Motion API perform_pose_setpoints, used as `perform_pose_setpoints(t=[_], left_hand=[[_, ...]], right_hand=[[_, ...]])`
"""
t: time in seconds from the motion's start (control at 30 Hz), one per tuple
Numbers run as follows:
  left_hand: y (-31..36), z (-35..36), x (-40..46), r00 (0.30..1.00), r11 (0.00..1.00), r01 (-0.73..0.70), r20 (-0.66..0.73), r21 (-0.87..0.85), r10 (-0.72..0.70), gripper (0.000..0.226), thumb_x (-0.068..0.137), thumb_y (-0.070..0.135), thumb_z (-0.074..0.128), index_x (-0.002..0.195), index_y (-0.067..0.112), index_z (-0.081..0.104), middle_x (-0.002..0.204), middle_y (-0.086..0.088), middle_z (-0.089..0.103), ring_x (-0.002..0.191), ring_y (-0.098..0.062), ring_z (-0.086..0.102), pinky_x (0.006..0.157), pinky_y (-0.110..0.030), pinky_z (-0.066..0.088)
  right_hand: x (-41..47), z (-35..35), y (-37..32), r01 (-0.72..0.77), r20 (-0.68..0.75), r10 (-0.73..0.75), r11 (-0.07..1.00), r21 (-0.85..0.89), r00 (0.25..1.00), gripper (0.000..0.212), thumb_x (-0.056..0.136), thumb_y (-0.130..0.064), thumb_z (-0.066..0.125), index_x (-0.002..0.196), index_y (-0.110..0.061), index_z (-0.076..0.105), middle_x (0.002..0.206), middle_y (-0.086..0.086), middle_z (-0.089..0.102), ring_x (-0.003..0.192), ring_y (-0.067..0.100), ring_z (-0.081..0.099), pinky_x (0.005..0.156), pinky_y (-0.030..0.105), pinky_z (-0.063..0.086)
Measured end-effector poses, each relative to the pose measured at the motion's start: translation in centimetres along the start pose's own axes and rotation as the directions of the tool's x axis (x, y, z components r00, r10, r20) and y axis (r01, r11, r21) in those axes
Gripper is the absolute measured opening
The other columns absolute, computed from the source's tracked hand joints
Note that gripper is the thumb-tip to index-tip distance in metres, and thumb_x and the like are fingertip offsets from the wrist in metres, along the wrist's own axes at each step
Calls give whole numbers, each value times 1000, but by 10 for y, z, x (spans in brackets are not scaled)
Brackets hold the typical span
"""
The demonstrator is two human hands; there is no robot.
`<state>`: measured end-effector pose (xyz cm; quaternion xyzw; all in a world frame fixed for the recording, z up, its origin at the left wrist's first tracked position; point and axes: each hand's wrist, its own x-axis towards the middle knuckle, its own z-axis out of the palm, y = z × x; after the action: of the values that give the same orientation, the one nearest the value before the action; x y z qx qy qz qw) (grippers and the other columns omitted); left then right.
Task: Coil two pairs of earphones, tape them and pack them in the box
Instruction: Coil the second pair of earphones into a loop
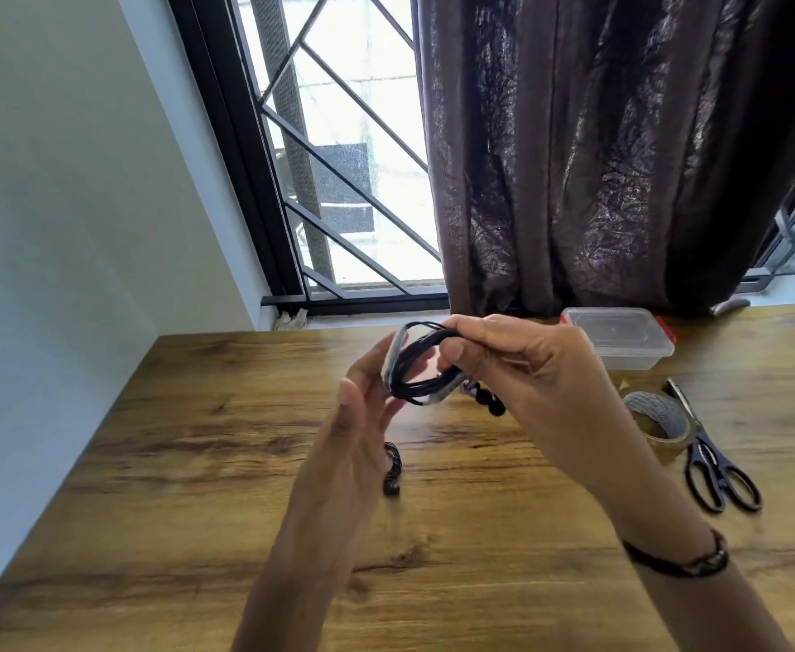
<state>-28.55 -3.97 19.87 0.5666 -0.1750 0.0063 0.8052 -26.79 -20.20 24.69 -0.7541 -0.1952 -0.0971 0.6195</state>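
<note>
A coil of black earphones [415,372] is held up above the wooden table [197,463]. My right hand [517,369] pinches the coil's right side, and its earbuds dangle below the hand. A strip of clear tape [397,351] wraps over the coil's left side. My left hand [357,435] has its fingers pressed on that taped side. A second black coil [391,468] lies on the table just below, partly hidden by my left hand. The clear plastic box [619,338] with red clips stands shut at the back right.
A roll of clear tape [658,423] stands on edge at the right, with black-handled scissors [715,463] just beside it. A dark curtain [621,157] and a barred window [339,157] rise behind the table. A wall runs along the left.
</note>
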Motion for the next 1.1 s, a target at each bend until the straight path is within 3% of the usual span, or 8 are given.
perform_pose_setpoints(t=[0.1,0.2,0.37,0.53,0.77,0.83,0.93,1.1], left_hand=[[21,-12,7,997,988,51,-58,147,-43,61,89,59,32,127,18,55,121,3,66,120,-10,56,101,-31,36],[38,-18,22,998,924,61,5,378,-68,50,94,46,24,119,25,62,107,4,71,109,-11,62,102,-36,39],[58,-18,37,951,818,74,206,571,-230,43,95,38,38,125,16,59,110,1,69,106,-7,61,91,-16,45],[58,-9,44,938,822,5,283,569,-201,36,96,23,47,109,-4,65,85,-21,64,82,-27,58,77,-24,44],[54,-9,47,960,889,59,218,453,-174,32,86,17,54,109,0,69,66,-6,56,67,-10,53,67,-13,43],[55,-11,48,969,900,71,185,429,-165,35,83,17,55,114,5,67,63,-1,57,65,-9,53,66,-13,45],[57,-13,48,964,889,107,173,446,-203,36,83,17,56,116,7,65,60,2,59,64,-9,55,70,-15,47],[57,-12,45,958,890,137,172,434,-231,37,80,17,56,115,7,65,57,2,58,63,-8,55,67,-15,45]], right_hand=[[10,-10,-1,59,131,-37,984,-170,991,21,85,-15,68,105,-13,74,85,-5,73,77,8,68,69,19,55],[18,-15,-4,131,241,-53,939,-318,969,17,88,-11,68,102,-18,76,78,-12,69,70,0,63,66,13,46],[27,-18,-9,160,298,-25,883,-440,954,16,90,-18,68,101,-25,77,82,-15,70,78,6,66,74,31,55],[26,-15,-10,177,324,-21,870,-461,946,19,91,-36,61,95,-26,77,79,-11,69,76,11,66,73,40,55],[27,-19,-8,51,350,73,942,-333,934,12,90,-27,67,100,-24,73,84,0,72,79,21,66,71,35,56],[24,-22,-7,-48,413,156,965,-259,897,25,86,-25,71,109,-25,63,91,-1,70,83,21,67,73,31,57],[20,-25,-5,-160,436,216,974,-161,874,53,77,-16,78,119,-26,48,102,8,65,88,25,69,82,38,58],[24,-34,-3,-144,460,249,957,-252,852,51,80,-9,76,119,-26,48,102,1,69,89,15,71,82,25,56]])
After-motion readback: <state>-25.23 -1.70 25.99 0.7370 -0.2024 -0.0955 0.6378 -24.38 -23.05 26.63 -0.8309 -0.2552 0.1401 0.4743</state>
